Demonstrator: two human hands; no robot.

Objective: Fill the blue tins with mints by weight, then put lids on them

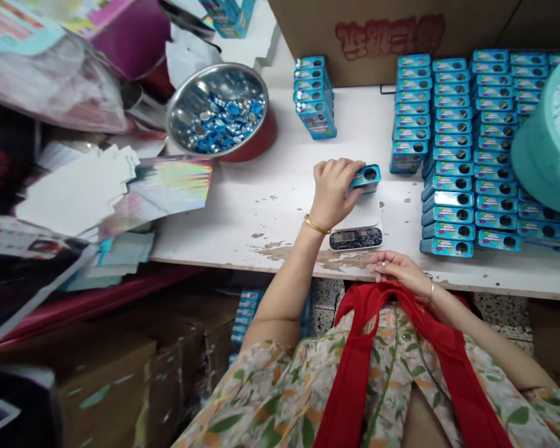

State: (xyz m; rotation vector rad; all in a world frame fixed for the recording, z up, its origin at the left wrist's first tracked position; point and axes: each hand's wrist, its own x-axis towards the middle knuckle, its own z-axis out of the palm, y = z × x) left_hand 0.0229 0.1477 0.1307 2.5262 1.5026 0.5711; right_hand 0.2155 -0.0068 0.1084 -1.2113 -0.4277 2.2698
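Observation:
My left hand is closed around a small blue tin with a dark round opening in its top. The tin is upright over the white plate of a digital scale; whether it rests on the plate is hard to see. The scale's display is lit. Near the table's front edge, my right hand has its fingers pinched together, with a small white pellet showing between them. A teal bucket of white pellets stands at the right.
Rows of blue tins with dark openings cover the right side. A short stack of tins with white at their openings stands farther back. Left of it, a metal bowl holds blue and silver caps. A cardboard box stands behind.

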